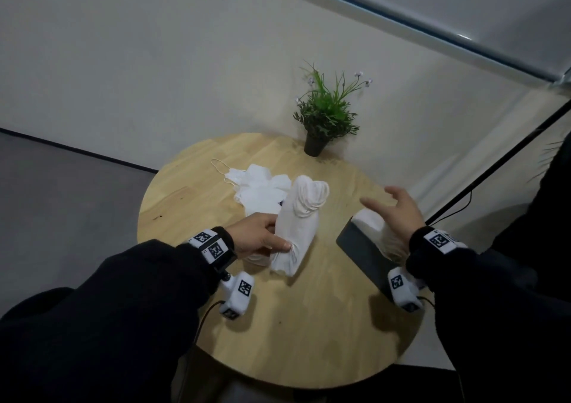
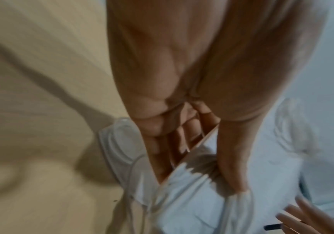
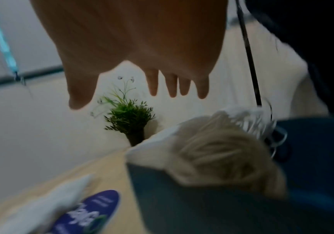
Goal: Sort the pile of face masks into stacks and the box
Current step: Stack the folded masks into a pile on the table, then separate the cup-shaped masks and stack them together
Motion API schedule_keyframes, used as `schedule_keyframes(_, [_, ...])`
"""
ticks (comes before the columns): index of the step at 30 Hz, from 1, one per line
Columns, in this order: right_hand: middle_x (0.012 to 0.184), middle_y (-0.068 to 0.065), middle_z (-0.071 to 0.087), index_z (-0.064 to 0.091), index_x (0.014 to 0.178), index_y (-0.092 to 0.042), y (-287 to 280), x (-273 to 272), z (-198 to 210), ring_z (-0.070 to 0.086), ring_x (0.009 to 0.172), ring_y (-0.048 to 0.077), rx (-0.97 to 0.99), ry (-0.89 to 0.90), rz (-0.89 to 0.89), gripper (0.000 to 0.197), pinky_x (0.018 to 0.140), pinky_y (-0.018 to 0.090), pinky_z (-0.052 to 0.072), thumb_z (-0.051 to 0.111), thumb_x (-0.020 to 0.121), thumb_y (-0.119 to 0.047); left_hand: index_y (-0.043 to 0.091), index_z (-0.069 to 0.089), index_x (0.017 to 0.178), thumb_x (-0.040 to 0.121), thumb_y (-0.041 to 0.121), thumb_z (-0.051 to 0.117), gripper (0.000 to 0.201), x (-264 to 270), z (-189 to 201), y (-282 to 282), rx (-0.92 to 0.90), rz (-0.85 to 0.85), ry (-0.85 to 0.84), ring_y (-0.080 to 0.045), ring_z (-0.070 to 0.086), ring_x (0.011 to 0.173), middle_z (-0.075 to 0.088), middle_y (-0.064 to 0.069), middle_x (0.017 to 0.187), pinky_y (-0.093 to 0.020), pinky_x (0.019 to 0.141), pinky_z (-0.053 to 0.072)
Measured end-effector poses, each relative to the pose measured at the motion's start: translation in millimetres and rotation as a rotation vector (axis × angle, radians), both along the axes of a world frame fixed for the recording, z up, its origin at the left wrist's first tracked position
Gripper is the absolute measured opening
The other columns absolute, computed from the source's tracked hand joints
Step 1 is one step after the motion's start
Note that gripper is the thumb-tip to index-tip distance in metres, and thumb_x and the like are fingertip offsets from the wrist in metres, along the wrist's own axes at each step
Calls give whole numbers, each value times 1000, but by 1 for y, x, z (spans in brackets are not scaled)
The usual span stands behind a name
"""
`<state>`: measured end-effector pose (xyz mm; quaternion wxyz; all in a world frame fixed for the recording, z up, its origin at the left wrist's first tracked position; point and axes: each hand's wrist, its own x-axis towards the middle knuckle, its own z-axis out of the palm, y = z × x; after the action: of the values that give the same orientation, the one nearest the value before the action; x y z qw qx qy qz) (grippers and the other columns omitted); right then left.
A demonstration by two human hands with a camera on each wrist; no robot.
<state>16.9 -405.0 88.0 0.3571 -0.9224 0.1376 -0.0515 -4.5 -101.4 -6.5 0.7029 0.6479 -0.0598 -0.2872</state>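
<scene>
My left hand [image 1: 265, 239] grips a thick stack of white face masks [image 1: 298, 226] around its near end, thumb on top, and holds it tilted above the round wooden table [image 1: 309, 325]. In the left wrist view the fingers [image 2: 184, 142] curl round the folded stack of masks [image 2: 194, 190]. A loose pile of white masks [image 1: 259, 186] lies behind it. My right hand [image 1: 398, 208] hovers open, fingers spread, over the dark box [image 1: 364, 251], which holds white masks [image 1: 374, 223]. In the right wrist view the straight fingers [image 3: 172, 85] hang above the box [image 3: 192, 205] and the masks in it [image 3: 218, 152].
A potted green plant [image 1: 324, 118] stands at the table's far edge by the wall. A blue printed pack [image 3: 90, 212] shows low in the right wrist view beside a white mask. A black pole [image 1: 500, 164] leans at the right. Cables hang from both wrists.
</scene>
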Motion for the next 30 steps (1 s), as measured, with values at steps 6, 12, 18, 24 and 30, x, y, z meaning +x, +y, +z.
schedule_keyframes(6, [148, 12, 49, 34, 152, -12, -25, 31, -22, 52, 130, 33, -446, 420, 138, 153, 105, 47, 48, 75, 31, -96, 9, 73, 114, 82, -9, 77, 37, 15, -36, 2, 153, 103, 91, -31, 71, 96, 78, -16, 111, -41, 82, 50])
schedule_keyframes(12, [143, 15, 40, 38, 148, -10, -11, 24, -33, 38, 137, 38, -742, 489, 78, 122, 109, 53, 41, 88, 55, -72, 12, 68, 127, 79, -2, 83, 52, 34, -23, -1, 212, 326, -106, -22, 73, 96, 76, -2, 107, -37, 72, 61])
schedule_keyframes(18, [125, 5, 58, 27, 144, -23, -6, 0, -36, 60, 109, 28, -493, 530, 312, 121, 87, 42, 53, 97, 50, -54, 14, 71, 115, 72, 2, 88, 48, 35, -2, -15, 118, 355, -214, -24, 73, 108, 78, -2, 110, -53, 101, 56])
schedule_keyframes(24, [115, -6, 62, 21, 131, -44, 24, -41, -26, 63, 103, 20, -465, 574, 611, 119, 86, 44, 59, 99, 41, -51, 17, 69, 120, 78, -2, 84, 49, 20, 22, -29, -5, 367, -319, -18, 74, 105, 78, 1, 110, -40, 92, 61])
schedule_keyframes(30, [117, -14, 59, 25, 137, -49, 54, -71, -32, 58, 103, 16, -514, 409, 811, 111, 79, 34, 49, 95, 51, -48, 26, 70, 117, 76, 7, 88, 49, 6, 29, -39, 17, 378, -431, -14, 73, 106, 77, 6, 111, -42, 99, 58])
